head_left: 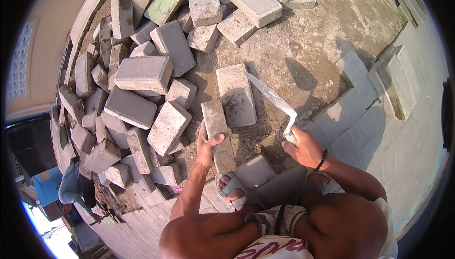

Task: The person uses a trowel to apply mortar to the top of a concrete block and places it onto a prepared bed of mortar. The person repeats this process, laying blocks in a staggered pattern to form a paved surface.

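Observation:
My left hand (205,146) is closed round a narrow grey paving brick (214,117), its thumb lying across the brick's face. The brick stands on its long edge or is tilted; I cannot tell whether it touches the ground. My right hand (305,149) grips the handle of a trowel (271,96) with a thin, light-coloured blade and a bent neck. The trowel's tip points away to the left and overlaps the upper end of another paving brick (236,88), which lies flat on the sandy soil just beyond the held brick.
A loose heap of paving bricks (142,72) fills the left and far left. Laid pavers (339,112) border the soil on the right, with several bricks (397,81) standing on them. My sandalled foot (231,189) is beside a paver (256,171). Another person (76,188) bends at far left.

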